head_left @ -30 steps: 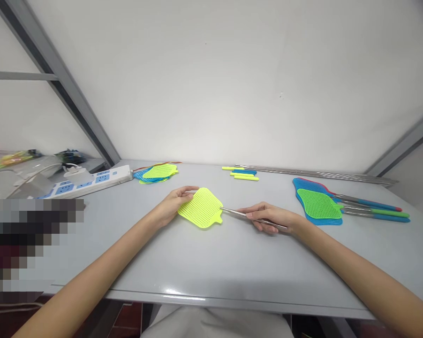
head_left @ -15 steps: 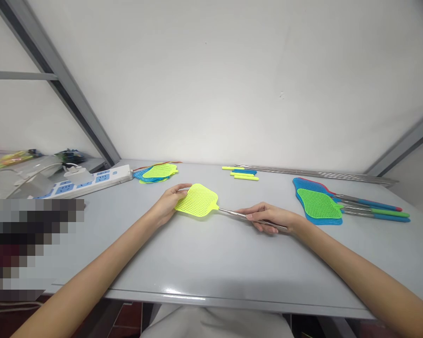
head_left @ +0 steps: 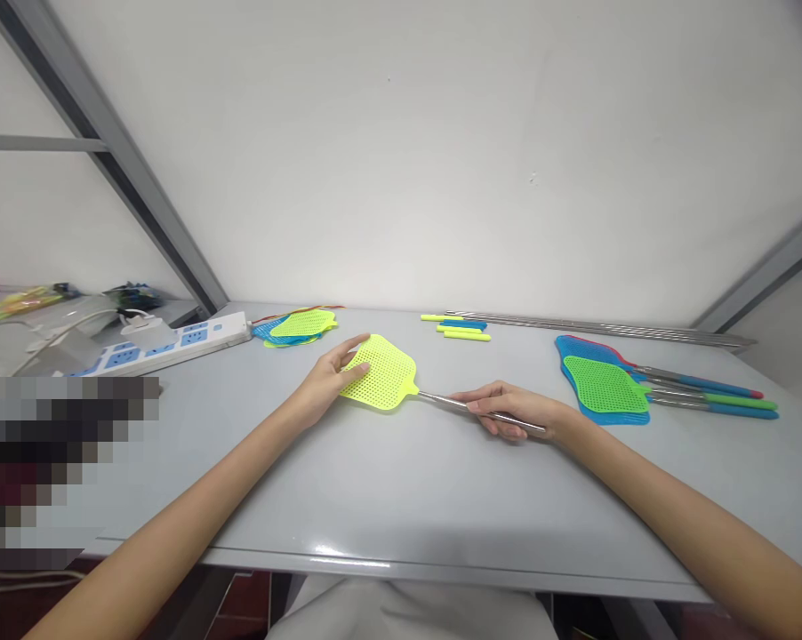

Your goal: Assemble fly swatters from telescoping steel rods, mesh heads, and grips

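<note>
A yellow fly swatter head (head_left: 382, 373) joins a thin metal rod (head_left: 445, 403) at its neck, held above the table between my two hands. My left hand (head_left: 327, 382) grips the far left edge of the head, thumb on top and fingers behind. Around the rod's lower part, my right hand (head_left: 504, 409) is closed, with the rod's end lying by the wrist. Several yellow and blue grip sleeves (head_left: 466, 336) lie behind, near the wall. To the right rests a pile of fly swatters with blue and green heads (head_left: 606, 387) and coloured grips.
Loose swatter heads (head_left: 304, 325) are stacked at the back left beside a white power strip (head_left: 194, 345). A bundle of metal rods (head_left: 601, 331) runs along the wall at the right. A grey table (head_left: 401, 498) lies beneath; a blurred patch covers the left side.
The yellow head has tilted and turned slightly, its upper edge rising. My left thumb now lies further over the mesh. My right hand has hardly moved.
</note>
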`<action>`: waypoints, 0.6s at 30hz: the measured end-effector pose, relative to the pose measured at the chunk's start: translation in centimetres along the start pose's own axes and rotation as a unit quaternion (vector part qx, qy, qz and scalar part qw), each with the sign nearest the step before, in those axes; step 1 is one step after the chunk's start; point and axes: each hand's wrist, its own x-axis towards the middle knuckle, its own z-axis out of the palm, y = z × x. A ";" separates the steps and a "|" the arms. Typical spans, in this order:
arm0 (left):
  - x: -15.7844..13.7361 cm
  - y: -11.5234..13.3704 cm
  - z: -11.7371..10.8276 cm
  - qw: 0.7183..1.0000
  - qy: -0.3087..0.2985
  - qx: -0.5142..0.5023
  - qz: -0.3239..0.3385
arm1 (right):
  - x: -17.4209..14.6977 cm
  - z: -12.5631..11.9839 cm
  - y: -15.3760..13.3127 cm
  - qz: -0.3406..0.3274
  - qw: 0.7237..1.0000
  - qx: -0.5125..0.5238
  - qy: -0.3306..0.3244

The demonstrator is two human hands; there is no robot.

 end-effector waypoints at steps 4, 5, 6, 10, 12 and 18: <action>-0.1 0.2 0.1 1.000 0.005 0.011 0.024 | 0.0 -0.1 0.0 0.000 1.000 0.001 -0.002; -0.1 0.2 0.1 1.000 0.001 0.005 0.019 | 0.0 -0.1 0.0 0.000 1.000 0.001 -0.001; -0.1 0.2 0.1 1.000 -0.002 -0.002 0.014 | 0.0 -0.1 0.0 -0.001 1.000 0.002 -0.001; -0.1 0.3 0.1 1.000 -0.008 -0.010 0.014 | 0.0 -0.1 0.0 -0.002 1.000 0.010 -0.003; -0.2 0.4 0.1 1.000 -0.015 -0.006 0.017 | 0.0 -0.1 0.0 -0.002 1.000 0.018 -0.004; -0.3 0.7 0.0 0.999 -0.042 0.007 0.025 | -0.1 -0.2 0.1 -0.007 0.999 0.040 -0.012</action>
